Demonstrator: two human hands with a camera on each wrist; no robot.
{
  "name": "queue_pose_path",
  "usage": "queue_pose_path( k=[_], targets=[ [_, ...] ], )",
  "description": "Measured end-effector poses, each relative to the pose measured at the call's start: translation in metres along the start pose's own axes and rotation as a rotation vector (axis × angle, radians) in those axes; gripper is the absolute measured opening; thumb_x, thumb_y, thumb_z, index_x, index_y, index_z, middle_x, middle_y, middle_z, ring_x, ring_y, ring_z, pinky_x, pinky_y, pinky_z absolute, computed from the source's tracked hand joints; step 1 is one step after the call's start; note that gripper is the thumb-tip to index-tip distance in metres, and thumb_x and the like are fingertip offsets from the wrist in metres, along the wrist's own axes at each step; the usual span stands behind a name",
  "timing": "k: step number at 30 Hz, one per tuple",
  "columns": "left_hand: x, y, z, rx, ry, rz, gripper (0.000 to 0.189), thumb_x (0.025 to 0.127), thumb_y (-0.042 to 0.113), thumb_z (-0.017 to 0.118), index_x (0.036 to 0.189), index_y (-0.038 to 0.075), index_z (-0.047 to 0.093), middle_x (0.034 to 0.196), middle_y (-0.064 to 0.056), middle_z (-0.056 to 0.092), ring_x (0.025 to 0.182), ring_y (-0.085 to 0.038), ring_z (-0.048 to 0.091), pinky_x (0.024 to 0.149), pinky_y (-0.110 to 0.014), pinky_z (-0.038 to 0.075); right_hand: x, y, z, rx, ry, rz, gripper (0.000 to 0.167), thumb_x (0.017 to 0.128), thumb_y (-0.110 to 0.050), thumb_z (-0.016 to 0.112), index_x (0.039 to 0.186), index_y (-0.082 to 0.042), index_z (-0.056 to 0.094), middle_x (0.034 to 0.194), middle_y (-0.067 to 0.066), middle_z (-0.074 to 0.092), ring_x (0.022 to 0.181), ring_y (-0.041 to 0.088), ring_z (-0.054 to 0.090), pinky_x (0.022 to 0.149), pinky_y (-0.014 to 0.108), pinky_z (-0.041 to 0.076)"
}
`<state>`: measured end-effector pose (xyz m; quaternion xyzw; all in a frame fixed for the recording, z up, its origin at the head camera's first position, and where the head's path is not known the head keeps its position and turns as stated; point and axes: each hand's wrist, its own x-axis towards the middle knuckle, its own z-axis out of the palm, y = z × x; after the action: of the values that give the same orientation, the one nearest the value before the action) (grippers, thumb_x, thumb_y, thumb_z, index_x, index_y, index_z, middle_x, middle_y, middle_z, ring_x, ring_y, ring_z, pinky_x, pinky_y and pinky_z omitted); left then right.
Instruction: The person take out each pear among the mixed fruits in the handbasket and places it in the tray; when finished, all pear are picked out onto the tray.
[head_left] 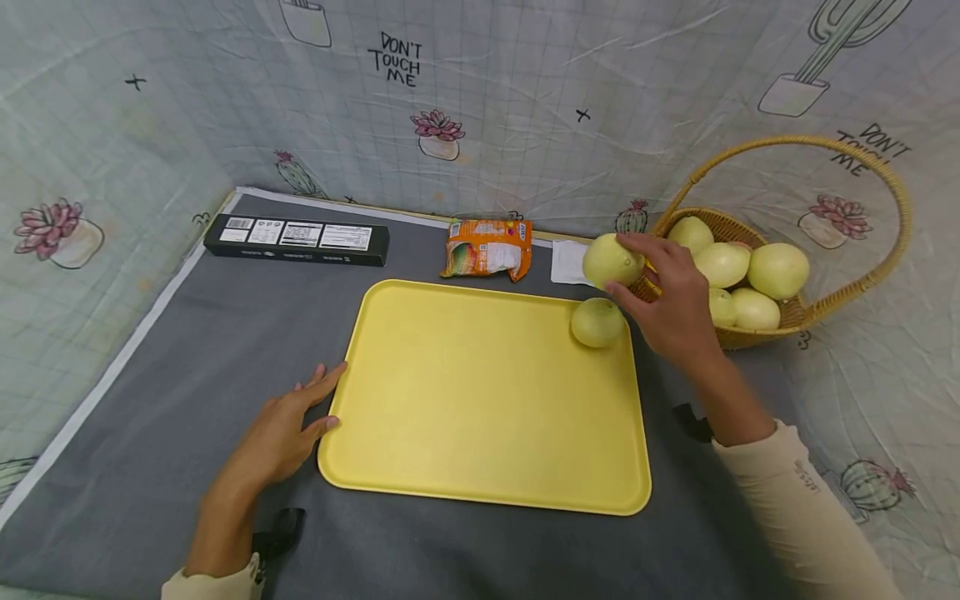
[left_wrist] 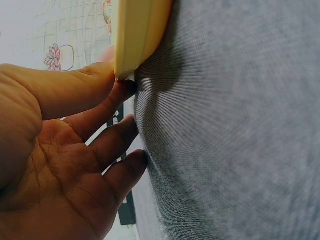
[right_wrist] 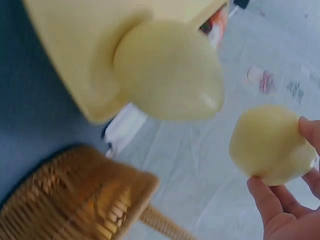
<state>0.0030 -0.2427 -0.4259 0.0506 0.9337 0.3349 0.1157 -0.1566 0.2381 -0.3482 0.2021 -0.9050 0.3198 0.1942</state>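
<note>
My right hand (head_left: 671,296) holds a round pale yellow-green fruit (head_left: 613,261) between thumb and fingers, above the tray's far right corner. The right wrist view also shows the held fruit (right_wrist: 270,142). A second such fruit (head_left: 597,322) sits inside that corner of the yellow tray (head_left: 480,400). Beside the hand stands a wicker basket (head_left: 757,337) with several more of these fruits (head_left: 778,271). At the tray's left edge, my left hand (head_left: 281,433) touches the rim with its thumb and index finger extended. In the left wrist view, the other fingertips (left_wrist: 135,160) rest on the grey cloth.
Behind the tray lie a long black box (head_left: 296,242), an orange snack packet (head_left: 487,248) and a white packet (head_left: 570,262). The basket's tall handle (head_left: 787,142) arches up at the right. A printed fabric backdrop (head_left: 510,92) rises behind the grey-covered table (head_left: 187,358).
</note>
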Motion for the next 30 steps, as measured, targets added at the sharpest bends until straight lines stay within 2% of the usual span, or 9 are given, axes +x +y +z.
queue_pose_path(
  k=[4,7,16,22,26,30],
  targets=[
    [0.0,-0.001,0.0,0.003,0.003,0.003,0.083,0.097,0.004,0.073,0.169,0.016,0.033,0.168,-0.028,0.034,0.155,-0.051,0.034,0.122,-0.074,0.029,-0.004,-0.007,0.014,0.028,-0.059,-0.039,0.062,0.09,-0.008,0.086,0.147,-0.014,0.064,0.144,0.018,0.061,0.128,0.033,0.059,0.096,0.047,0.063],
    [0.0,0.0,0.0,0.004,0.005,0.003,0.083,0.097,0.004,0.074,0.169,0.016,0.033,0.168,-0.028,0.034,0.155,-0.051,0.035,0.122,-0.074,0.03,-0.006,-0.012,0.024,0.066,-0.119,-0.04,0.061,0.09,-0.008,0.086,0.147,-0.013,0.065,0.144,0.017,0.062,0.128,0.033,0.059,0.096,0.051,0.064],
    [0.0,0.0,0.0,-0.001,0.004,-0.002,0.084,0.097,0.004,0.074,0.169,0.016,0.032,0.169,-0.027,0.033,0.155,-0.051,0.034,0.122,-0.075,0.029,-0.007,-0.019,0.049,0.065,-0.298,-0.009,0.06,0.092,-0.012,0.085,0.148,-0.016,0.064,0.146,0.016,0.06,0.131,0.036,0.055,0.102,0.053,0.061],
    [-0.001,-0.001,0.0,-0.008,0.002,0.005,0.084,0.097,0.004,0.073,0.169,0.016,0.032,0.169,-0.027,0.033,0.155,-0.051,0.034,0.122,-0.075,0.029,-0.004,-0.023,0.057,0.026,-0.43,0.006,0.06,0.095,-0.02,0.083,0.15,-0.017,0.061,0.147,0.014,0.06,0.131,0.035,0.054,0.107,0.059,0.052],
    [-0.001,-0.001,-0.001,-0.009,0.005,0.003,0.083,0.097,0.004,0.073,0.169,0.016,0.032,0.168,-0.028,0.033,0.155,-0.052,0.034,0.122,-0.075,0.029,-0.003,-0.027,0.063,-0.006,-0.486,-0.016,0.059,0.096,-0.023,0.082,0.151,-0.016,0.061,0.147,0.014,0.062,0.136,0.037,0.054,0.114,0.062,0.047],
    [-0.001,-0.001,0.0,-0.007,0.003,0.0,0.083,0.098,0.005,0.073,0.169,0.017,0.032,0.169,-0.028,0.032,0.155,-0.053,0.033,0.121,-0.075,0.029,-0.002,-0.027,0.068,-0.036,-0.521,-0.003,0.06,0.097,-0.027,0.08,0.152,-0.015,0.059,0.148,0.015,0.063,0.139,0.039,0.054,0.116,0.063,0.045]
  ],
)
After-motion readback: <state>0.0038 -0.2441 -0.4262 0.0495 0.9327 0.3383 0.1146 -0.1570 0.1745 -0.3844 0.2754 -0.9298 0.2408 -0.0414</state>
